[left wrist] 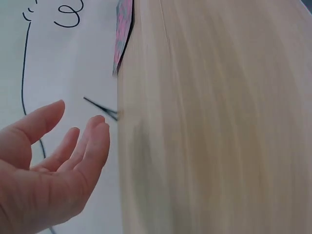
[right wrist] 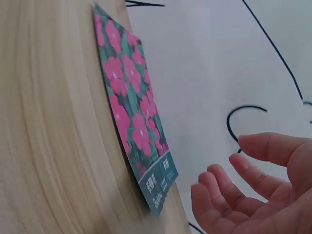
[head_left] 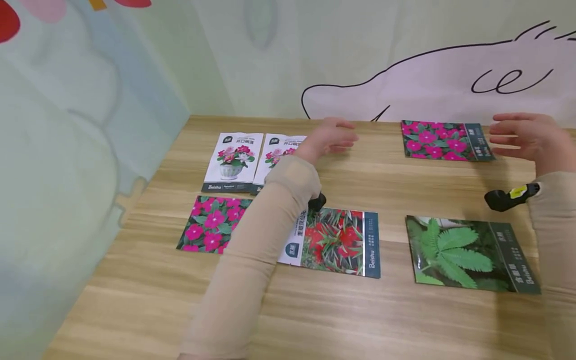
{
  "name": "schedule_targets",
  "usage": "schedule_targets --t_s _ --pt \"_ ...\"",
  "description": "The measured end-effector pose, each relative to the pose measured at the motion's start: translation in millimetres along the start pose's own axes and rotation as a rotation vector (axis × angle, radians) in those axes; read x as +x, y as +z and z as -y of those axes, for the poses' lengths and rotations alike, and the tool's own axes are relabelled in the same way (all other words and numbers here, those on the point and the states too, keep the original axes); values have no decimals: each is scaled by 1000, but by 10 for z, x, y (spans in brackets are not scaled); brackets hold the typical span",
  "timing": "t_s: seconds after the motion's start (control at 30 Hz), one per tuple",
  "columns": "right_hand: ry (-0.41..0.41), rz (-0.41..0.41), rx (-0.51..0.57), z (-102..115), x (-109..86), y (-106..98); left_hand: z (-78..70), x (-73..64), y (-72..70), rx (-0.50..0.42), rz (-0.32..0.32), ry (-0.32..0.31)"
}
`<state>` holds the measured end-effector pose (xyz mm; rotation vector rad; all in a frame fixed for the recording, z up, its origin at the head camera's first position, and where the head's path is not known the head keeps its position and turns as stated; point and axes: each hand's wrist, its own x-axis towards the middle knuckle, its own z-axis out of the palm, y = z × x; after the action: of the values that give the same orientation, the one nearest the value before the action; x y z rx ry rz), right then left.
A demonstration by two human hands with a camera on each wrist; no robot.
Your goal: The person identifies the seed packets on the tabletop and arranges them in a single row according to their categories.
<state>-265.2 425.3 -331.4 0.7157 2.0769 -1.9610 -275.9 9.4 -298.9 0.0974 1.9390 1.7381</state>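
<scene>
My left hand (head_left: 330, 136) is raised over the back of the table, its fingers loosely bent around nothing. In the left wrist view the same hand (left wrist: 53, 170) has thumb and fingers apart. My right hand (head_left: 526, 134) hovers just right of a pink-flowered seed packet (head_left: 443, 141) at the table's back edge. The right wrist view shows that hand (right wrist: 258, 185) holding nothing, beside the packet's dark green end. Below my left forearm lie a red-flowered packet (head_left: 337, 242) and another pink-flowered packet (head_left: 211, 225), each partly hidden by the sleeve.
Two white packets with potted flowers (head_left: 231, 162) lie side by side at the back left, one partly covered by my left arm. A green-leaf packet (head_left: 468, 255) lies front right. Behind the wooden table (head_left: 342, 320) stands a wall with line drawings (head_left: 432, 75).
</scene>
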Motion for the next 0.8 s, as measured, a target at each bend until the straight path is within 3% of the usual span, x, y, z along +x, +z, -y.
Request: schedule_targets --t_s 0.13,0.27,0.37,0.47,0.63,0.8 --pt "-3 -87 -7 -166 141 -185 72 131 212 -98 49 -20" --pt "-18 -104 -156 -158 -139 -55 106 211 389 -159 58 -39" --pt "-41 -102 -189 -93 -374 58 106 233 495 -194 72 -27" --pt "-19 -93 -84 -63 -459 121 127 247 575 -196 109 -1" --pt "39 -43 194 -112 -386 123 199 288 712 -241 154 19" --pt "83 -5 401 -141 -324 130 181 301 900 -351 90 -29"
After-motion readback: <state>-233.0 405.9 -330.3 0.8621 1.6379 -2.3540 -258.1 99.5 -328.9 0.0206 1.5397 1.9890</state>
